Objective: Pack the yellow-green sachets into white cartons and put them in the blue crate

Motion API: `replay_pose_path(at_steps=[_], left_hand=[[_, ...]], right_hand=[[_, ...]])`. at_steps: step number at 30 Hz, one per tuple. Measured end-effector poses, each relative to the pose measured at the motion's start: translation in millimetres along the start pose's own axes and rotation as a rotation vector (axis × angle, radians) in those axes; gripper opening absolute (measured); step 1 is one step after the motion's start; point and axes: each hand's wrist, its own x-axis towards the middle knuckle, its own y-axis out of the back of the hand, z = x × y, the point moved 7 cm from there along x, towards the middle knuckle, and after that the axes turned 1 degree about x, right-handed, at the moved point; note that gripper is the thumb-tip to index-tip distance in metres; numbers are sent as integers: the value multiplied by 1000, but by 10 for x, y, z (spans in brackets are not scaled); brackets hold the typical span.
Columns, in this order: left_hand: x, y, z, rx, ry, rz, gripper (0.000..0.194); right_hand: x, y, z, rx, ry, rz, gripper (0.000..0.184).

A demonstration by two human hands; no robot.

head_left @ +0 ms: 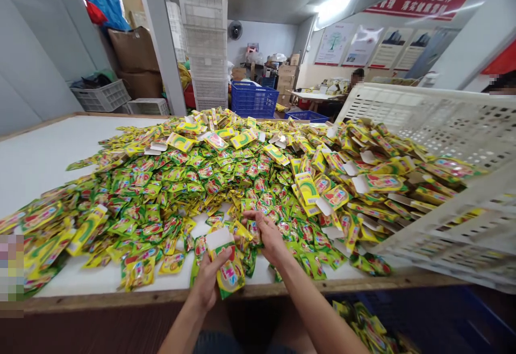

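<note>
My left hand (207,281) is closed round a small yellow-and-green carton (230,279) with a fruit print. The carton tilts at the table's front edge, its white end flap raised. Just right of it, my right hand (269,236) hovers over the packets, fingers stretched out to the left and partly apart. Beneath those fingers lies a yellow packet (242,230); no grip on it shows. A wide heap of green and red sachets (169,177) spreads over the white table (44,150) in front of both hands.
Flattened or open cartons (322,193) pile up on the right, spilling from a tipped white plastic crate (435,123). Below the table at the right, a blue crate (439,316) holds more packets. Stacked white crates (203,48) and a blue basket (253,99) stand behind. A person (355,82) sits farther back.
</note>
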Motion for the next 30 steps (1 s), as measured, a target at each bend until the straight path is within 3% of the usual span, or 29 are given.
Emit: replay_pose_path(at_steps=[5, 12, 16, 19, 22, 30], left_hand=[[-23, -70, -18, 121, -53, -24, 42], [-63, -91, 54, 644, -77, -154, 40], [-98, -221, 89, 796, -145, -212, 38], [-144, -380, 115, 837, -225, -302, 34], [-166, -437, 139, 853, -270, -302, 28], [-71, -250, 9, 709, -58, -242, 41]], right_hand=[[-78, 67, 16, 104, -28, 60, 58], [-169, 1, -36, -10, -101, -171, 61], [-195, 5, -73, -58, -70, -185, 63], [-213, 8, -72, -48, -55, -171, 65], [-238, 21, -21, -54, -76, -139, 68], [-392, -110, 55, 173, -211, -191, 64]])
